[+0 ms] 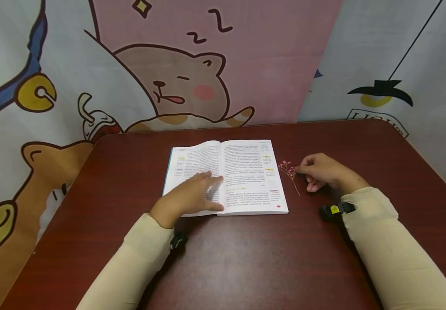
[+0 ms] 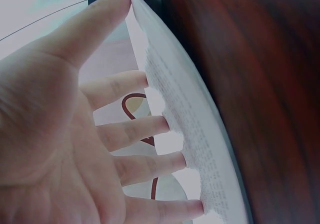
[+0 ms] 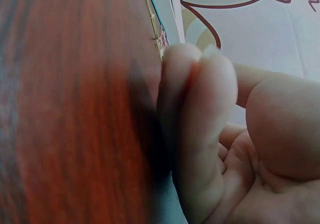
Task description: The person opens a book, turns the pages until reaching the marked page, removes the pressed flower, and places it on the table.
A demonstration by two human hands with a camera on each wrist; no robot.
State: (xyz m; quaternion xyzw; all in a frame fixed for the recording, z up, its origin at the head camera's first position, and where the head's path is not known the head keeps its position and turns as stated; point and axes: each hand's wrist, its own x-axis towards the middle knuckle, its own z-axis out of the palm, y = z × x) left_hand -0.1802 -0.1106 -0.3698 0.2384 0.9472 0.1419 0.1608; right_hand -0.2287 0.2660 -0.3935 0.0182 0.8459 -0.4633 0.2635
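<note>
An open book (image 1: pixel 247 181) lies on the table with its printed pages facing up. My left hand (image 1: pixel 191 196) presses on the left page, fingers spread and thumb near the lower end of the spine. In the left wrist view, the fingertips (image 2: pixel 177 160) meet the page. Just right of the book is a small sprig of pink flowers (image 1: pixel 286 167) with a thin stem. My right hand (image 1: pixel 325 170) pinches the sprig's right side between thumb and index finger, the other fingers curled under. The right wrist view shows mostly fingers (image 3: pixel 205 129), which partly hide the sprig.
The dark red-brown table (image 1: pixel 261 258) extends around the book on all sides. Behind its far edge hangs a cartoon-printed cloth (image 1: pixel 269 64). A dark strap device (image 1: pixel 335 209) sits at my right wrist.
</note>
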